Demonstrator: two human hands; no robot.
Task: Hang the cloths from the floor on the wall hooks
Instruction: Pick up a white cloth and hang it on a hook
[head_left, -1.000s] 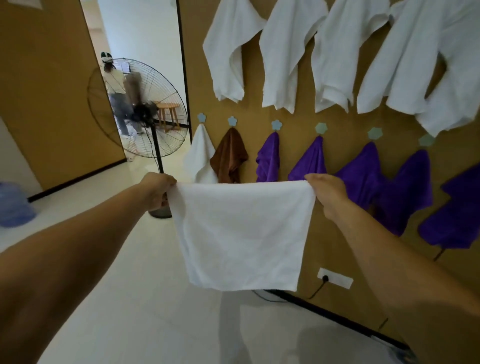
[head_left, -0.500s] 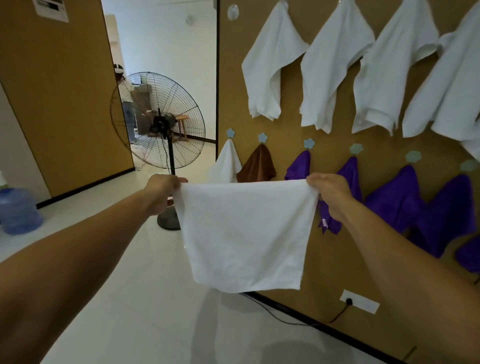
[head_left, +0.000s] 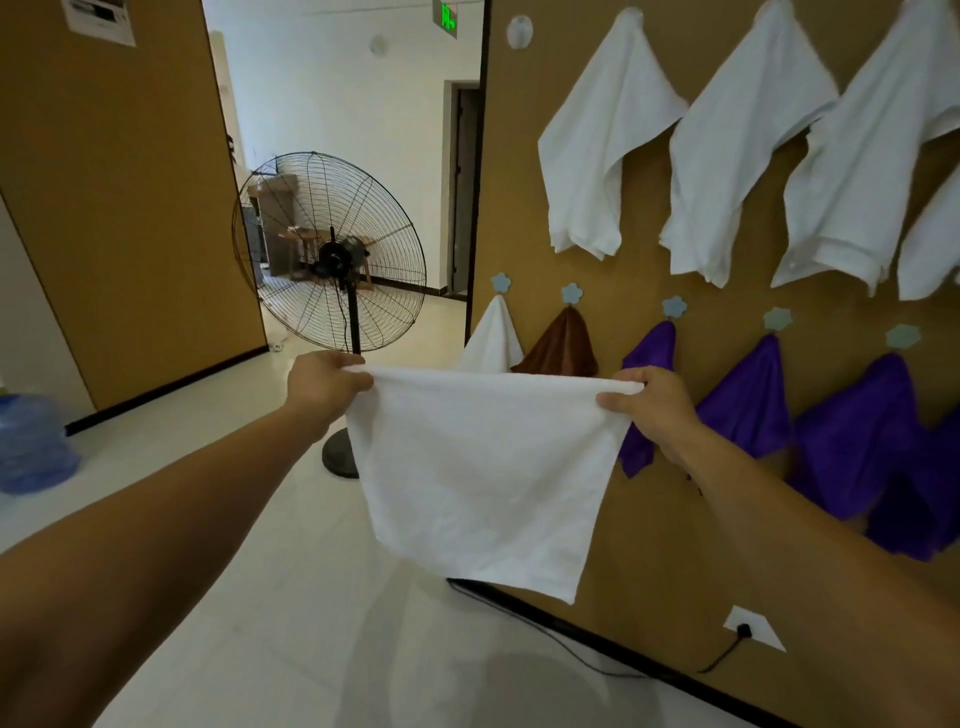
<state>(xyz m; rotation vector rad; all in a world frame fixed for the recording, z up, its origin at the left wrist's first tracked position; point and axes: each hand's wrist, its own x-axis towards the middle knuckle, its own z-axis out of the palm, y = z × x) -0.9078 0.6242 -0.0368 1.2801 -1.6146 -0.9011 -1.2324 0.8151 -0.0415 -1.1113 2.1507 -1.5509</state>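
A white cloth (head_left: 483, 478) hangs spread flat in front of me, held by its two top corners. My left hand (head_left: 322, 384) pinches the left corner and my right hand (head_left: 654, 410) pinches the right corner. Behind it, on the brown wall, a round white hook (head_left: 519, 31) at the top left carries nothing. To its right, several white cloths (head_left: 597, 156) hang in an upper row. A lower row of blue flower-shaped hooks (head_left: 571, 293) carries a small white cloth (head_left: 493, 338), a brown cloth (head_left: 563, 343) and several purple cloths (head_left: 748, 405).
A large standing fan (head_left: 332, 249) stands on the pale floor to the left of the wall, its base (head_left: 340, 460) just behind the held cloth. A blue water jug (head_left: 31, 441) sits at the far left. A wall socket (head_left: 753, 626) with a black cable is low on the wall.
The view has shifted up and left along the wall, bringing the bare round hook into sight. Both hands still hold the cloth spread by its top corners, slightly lower in view.
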